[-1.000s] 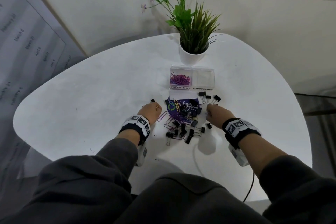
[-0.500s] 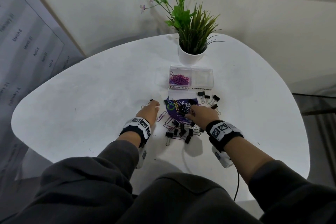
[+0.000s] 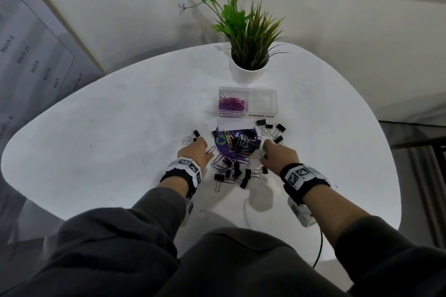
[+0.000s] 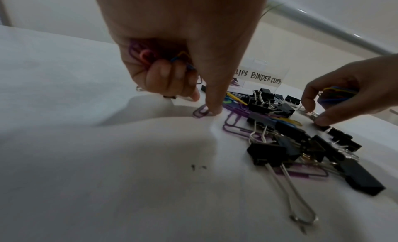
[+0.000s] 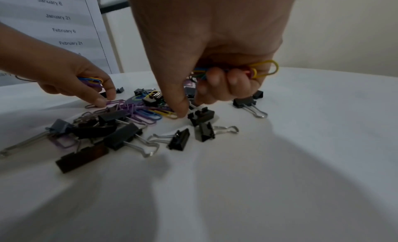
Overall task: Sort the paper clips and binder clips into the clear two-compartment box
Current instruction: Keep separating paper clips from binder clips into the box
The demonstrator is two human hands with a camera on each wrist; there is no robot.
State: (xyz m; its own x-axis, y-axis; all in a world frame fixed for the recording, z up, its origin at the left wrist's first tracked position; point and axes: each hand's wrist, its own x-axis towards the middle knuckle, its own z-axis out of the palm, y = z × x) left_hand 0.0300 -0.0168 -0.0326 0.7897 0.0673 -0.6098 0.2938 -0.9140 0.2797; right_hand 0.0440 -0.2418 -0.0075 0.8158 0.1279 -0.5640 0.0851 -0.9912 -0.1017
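Note:
A clear two-compartment box (image 3: 248,102) stands past a heap of clips; its left half holds purple paper clips (image 3: 231,104), its right half, labelled binder clips, looks bare. Coloured paper clips (image 3: 235,158) and black binder clips (image 3: 237,175) lie mixed between my hands. My left hand (image 3: 195,152) curls round a bunch of paper clips (image 4: 148,53) while its thumb presses a purple clip (image 4: 201,112) on the table. My right hand (image 3: 277,154) holds paper clips (image 5: 258,70) in curled fingers, thumb down on a yellow clip (image 5: 172,115).
A potted green plant (image 3: 248,72) stands right behind the box. Several binder clips (image 3: 270,129) lie in front of the box's right half, one more (image 3: 194,136) beyond my left hand. The white round table (image 3: 108,140) falls away on all sides. A dark printed card (image 3: 235,141) lies under the heap.
My right hand swung left into the heap half a second ago and has come back to its right edge. The left hand has stayed at the heap's left edge.

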